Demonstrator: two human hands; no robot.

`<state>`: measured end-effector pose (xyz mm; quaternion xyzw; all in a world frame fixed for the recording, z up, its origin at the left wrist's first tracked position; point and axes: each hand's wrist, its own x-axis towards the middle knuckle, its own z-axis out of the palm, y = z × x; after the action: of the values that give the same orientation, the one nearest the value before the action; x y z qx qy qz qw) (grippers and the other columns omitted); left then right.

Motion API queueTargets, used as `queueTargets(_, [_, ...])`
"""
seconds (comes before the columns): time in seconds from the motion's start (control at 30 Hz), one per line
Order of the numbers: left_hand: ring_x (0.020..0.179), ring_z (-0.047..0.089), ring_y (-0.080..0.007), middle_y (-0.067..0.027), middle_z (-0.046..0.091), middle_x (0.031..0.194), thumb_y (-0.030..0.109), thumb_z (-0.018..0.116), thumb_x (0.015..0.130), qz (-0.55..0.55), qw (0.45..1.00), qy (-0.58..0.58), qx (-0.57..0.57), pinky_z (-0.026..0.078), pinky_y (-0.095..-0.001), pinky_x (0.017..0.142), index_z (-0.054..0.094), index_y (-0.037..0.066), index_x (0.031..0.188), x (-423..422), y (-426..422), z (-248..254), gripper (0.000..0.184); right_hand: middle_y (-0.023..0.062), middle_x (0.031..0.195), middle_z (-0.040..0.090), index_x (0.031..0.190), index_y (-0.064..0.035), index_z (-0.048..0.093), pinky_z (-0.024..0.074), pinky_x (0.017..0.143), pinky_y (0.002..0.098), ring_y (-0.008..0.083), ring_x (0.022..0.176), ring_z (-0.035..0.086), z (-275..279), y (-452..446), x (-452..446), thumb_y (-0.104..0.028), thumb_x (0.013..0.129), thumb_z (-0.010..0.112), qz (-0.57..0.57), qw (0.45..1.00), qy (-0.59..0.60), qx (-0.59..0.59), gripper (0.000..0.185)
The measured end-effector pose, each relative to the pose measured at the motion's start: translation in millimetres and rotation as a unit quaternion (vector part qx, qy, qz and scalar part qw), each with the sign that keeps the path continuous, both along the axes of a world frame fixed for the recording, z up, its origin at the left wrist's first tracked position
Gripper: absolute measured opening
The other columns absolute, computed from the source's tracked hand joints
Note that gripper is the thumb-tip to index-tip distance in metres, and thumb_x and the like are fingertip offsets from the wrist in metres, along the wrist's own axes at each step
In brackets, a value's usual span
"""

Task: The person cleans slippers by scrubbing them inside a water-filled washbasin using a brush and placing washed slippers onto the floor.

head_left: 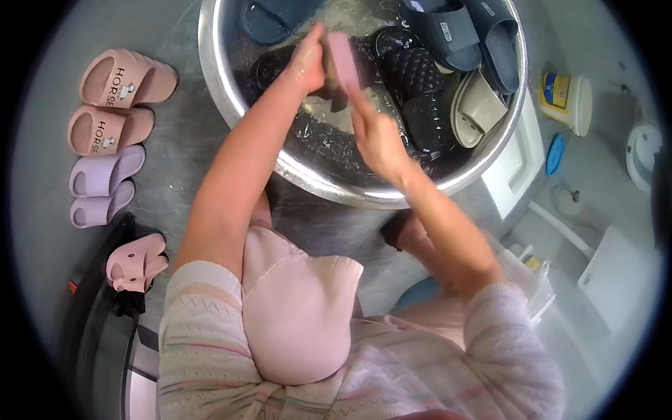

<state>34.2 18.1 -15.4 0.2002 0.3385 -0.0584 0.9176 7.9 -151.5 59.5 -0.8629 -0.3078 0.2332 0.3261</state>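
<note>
Pink tool, flat-topped and blurred, over the wet inside of a large metal basin, between the two hands. Clamped at its near end by the right hand, with fingers wrapped round and knuckles upward. Just beside it, on the other side, the left hand, apart from the right, thumb side up and fingers partly hidden; impossible to tell whether closed on anything. Beneath the tool, a dark and tan item, too blurred to name.

Around the hands, inside the basin: shallow, murky water, with two black quilted sandals to the right, one nearer the wearer than the other. Next to these, a beige slide tilted against the wall, and beyond it a pair of dark blue slides close together at the far right. At the far left, a blue-grey slipper, partly cut off by the edge of view.

Outside, to the left on the grey floor, a column of footwear: two pink slides lettered HORSE, two lavender slides, then pink slippers nearest the wearer. To the right, a white bucket with a yellow and blue label, and near it a blue oval object.
</note>
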Motion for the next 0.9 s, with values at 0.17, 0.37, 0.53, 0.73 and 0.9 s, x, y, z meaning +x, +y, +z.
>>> queueTargets(0.17, [0.093, 0.055, -0.0298, -0.0178, 0.055, 0.107, 0.052, 0.040, 0.086, -0.047, 0.994, -0.084, -0.060, 0.044, -0.0418, 0.086, 0.045, -0.002, 0.116, 0, 4, 2, 0.062, 0.0233, 0.073, 0.056, 0.127, -0.0146, 0.046, 0.0446, 0.058, 0.0283, 0.0186, 0.059, 0.056, 2, -32, 23, -0.013, 0.090, 0.046, -0.122, 0.991, 0.050, -0.003, 0.036])
queueTargets(0.37, [0.091, 0.057, -0.0266, -0.0139, 0.059, 0.101, 0.038, 0.047, 0.087, -0.085, 0.982, -0.147, -0.087, 0.046, -0.0396, 0.084, 0.052, 0.000, 0.110, -4, 15, 17, 0.045, -0.0033, 0.063, 0.046, 0.132, -0.0120, 0.038, 0.0338, 0.039, 0.0203, 0.0045, 0.045, 0.038, 5, -20, 41, -0.016, 0.088, 0.053, -0.235, 0.938, 0.234, 0.100, 0.047])
queueTargets(0.53, [0.094, 0.059, -0.0284, -0.0153, 0.061, 0.103, 0.034, 0.043, 0.089, -0.052, 0.988, -0.129, -0.069, 0.045, -0.0407, 0.086, 0.053, -0.001, 0.113, 0, 13, 20, 0.044, 0.0000, 0.063, 0.049, 0.108, 0.0033, 0.045, 0.0309, 0.033, 0.0204, 0.0051, 0.045, 0.043, 4, 0, 27, -0.022, 0.076, 0.070, -0.279, 0.895, 0.300, 0.178, 0.048])
queueTargets(0.73, [0.088, 0.059, -0.0274, -0.0131, 0.062, 0.097, 0.034, 0.043, 0.089, -0.015, 0.991, -0.103, -0.089, 0.046, -0.0401, 0.083, 0.055, 0.002, 0.106, -1, 4, 8, 0.038, 0.0052, 0.068, 0.053, 0.097, 0.0018, 0.044, 0.0294, 0.026, 0.0223, 0.0074, 0.040, 0.042, -6, 43, 2, -0.025, 0.070, 0.074, -0.307, 0.905, 0.253, 0.151, 0.048])
queueTargets(0.9, [0.090, 0.059, -0.0261, -0.0124, 0.062, 0.099, 0.033, 0.043, 0.090, -0.034, 0.991, -0.100, -0.081, 0.045, -0.0396, 0.084, 0.055, 0.003, 0.105, -3, 5, 12, 0.036, 0.0040, 0.065, 0.053, 0.094, 0.0010, 0.045, 0.0336, 0.034, 0.0206, 0.0073, 0.044, 0.045, 5, 36, 16, -0.017, 0.070, 0.074, -0.296, 0.890, 0.305, 0.165, 0.041])
